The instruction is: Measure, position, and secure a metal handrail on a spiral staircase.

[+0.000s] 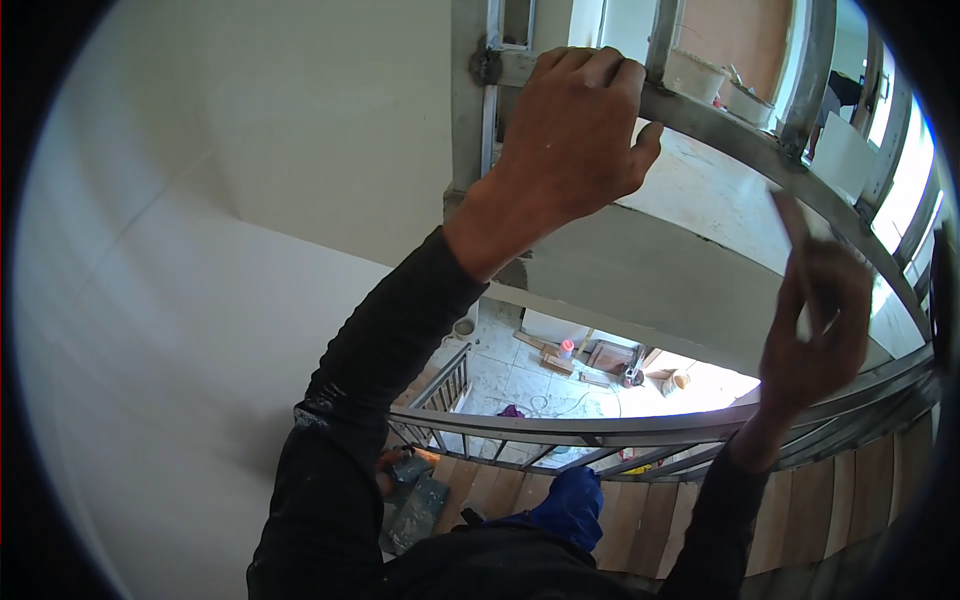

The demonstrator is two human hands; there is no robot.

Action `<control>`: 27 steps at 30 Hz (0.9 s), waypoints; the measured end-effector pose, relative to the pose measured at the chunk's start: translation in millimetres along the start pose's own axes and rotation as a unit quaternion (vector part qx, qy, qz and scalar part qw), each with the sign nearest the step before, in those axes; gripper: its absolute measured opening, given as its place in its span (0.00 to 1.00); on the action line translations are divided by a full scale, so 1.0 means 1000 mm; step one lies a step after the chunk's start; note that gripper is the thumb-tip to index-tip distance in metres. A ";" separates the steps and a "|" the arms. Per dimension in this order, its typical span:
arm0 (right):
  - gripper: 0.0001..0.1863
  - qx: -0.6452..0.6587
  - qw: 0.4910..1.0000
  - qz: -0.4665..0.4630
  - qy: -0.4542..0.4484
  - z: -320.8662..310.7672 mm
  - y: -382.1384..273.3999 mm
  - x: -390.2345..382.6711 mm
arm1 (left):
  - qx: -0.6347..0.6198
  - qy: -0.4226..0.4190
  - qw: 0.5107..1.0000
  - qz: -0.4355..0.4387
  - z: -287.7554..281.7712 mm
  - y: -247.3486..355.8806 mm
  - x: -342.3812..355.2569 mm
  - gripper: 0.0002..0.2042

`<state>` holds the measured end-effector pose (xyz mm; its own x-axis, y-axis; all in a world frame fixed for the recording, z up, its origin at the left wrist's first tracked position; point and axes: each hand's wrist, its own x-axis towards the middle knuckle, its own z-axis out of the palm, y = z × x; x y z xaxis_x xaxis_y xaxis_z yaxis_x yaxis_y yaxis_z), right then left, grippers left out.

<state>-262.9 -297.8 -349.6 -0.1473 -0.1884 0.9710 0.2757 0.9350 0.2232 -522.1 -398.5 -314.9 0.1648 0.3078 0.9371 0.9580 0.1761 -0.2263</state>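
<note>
My left hand (580, 140) reaches up and is closed over the bottom bar of a grey metal railing (725, 127), fingers wrapped over its far side and thumb sticking out to the right. To the right, my right hand (822, 320) is raised in front of the railing's curved part. Pinched in it is a thin, flat brownish strip (790, 215), its upper end pointing up and left toward the bar. Motion blurs this hand and the strip, so its exact kind does not show. Whether the strip touches the bar, I cannot tell.
Below runs a curved metal banister (640, 430) beside wooden stair treads (780, 510). White tubs (695, 75) stand on the landing behind the railing. Boards and tools lie on the tiled floor (500, 375) far below. Grey-green cases (418, 510) sit at lower left, next to the white wall (180, 400).
</note>
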 end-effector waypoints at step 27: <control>0.13 -0.166 0.947 -0.071 -0.267 0.051 0.034 0.076 | 0.017 0.000 1.000 0.015 -0.048 -0.058 -0.029 0.19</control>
<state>-312.9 -265.3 -273.0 -0.6396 -0.0428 0.7675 0.4876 0.7493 0.4481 -571.3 -462.3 -316.3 0.1932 0.3135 0.9297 0.9439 0.1992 -0.2633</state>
